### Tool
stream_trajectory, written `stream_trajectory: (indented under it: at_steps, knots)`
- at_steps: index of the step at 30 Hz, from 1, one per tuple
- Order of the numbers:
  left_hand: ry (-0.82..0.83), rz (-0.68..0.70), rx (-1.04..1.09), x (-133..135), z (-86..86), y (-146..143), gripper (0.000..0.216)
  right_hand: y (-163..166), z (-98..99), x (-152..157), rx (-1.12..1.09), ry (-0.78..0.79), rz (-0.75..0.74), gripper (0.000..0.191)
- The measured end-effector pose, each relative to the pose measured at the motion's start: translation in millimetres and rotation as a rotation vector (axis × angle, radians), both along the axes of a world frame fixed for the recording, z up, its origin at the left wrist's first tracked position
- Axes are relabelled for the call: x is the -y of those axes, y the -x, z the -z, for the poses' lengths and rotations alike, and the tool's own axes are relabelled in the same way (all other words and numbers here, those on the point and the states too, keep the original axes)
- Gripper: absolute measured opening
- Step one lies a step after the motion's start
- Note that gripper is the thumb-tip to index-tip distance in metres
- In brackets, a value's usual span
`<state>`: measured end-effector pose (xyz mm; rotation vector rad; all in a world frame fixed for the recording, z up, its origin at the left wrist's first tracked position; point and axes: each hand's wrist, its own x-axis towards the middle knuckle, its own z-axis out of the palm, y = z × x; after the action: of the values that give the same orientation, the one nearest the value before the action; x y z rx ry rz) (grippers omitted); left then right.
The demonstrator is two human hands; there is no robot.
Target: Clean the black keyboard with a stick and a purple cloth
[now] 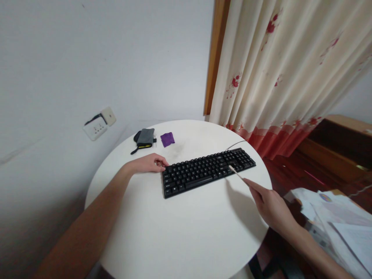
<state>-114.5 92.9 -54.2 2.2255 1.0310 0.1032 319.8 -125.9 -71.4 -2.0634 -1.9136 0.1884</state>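
A black computer keyboard (200, 170) lies at a slant across the round white table (174, 228). My left hand (149, 162) is at its upper left corner, fingers curled and thumb against the edge. In my right hand (266, 201), thumb and fingers pinch a thin pale cotton swab (238, 175). The swab's slightly thicker tip is over the keys right of centre; whether it touches them I cannot tell. Part of the right fingers is hidden behind the hand.
A grey pouch (145, 136) and a purple cloth (167, 139) lie toward the table's back left. A thin cable (235, 144) runs from the keyboard's back. A wall socket (95, 128) is at left, a curtain (261, 77) behind, papers (340, 217) at right.
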Motion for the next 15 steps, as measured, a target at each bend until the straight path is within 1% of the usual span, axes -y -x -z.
stream_trajectory:
  at_steps: [2,6,10,12,15]
  knots:
    - [-0.004,-0.002,0.001,-1,0.4,0,0.036,8,-6.7,-16,-0.017,-0.039,0.015,0.042]
    - [0.009,-0.001,0.006,-1,-0.2,1,0.037,34,-17.4,-60,-0.030,-0.066,-0.007,0.041]
    - [-0.003,0.015,0.004,0,-1.7,2,0.035,55,-20.6,-98,-0.024,-0.074,-0.042,0.041]
    - [-0.003,0.016,-0.005,1,-2.5,1,0.035,60,-18.9,-109,-0.002,-0.050,-0.052,0.041]
    - [0.003,0.003,-0.016,1,-3.2,1,0.035,61,-15.2,-113,0.040,0.002,-0.069,0.040]
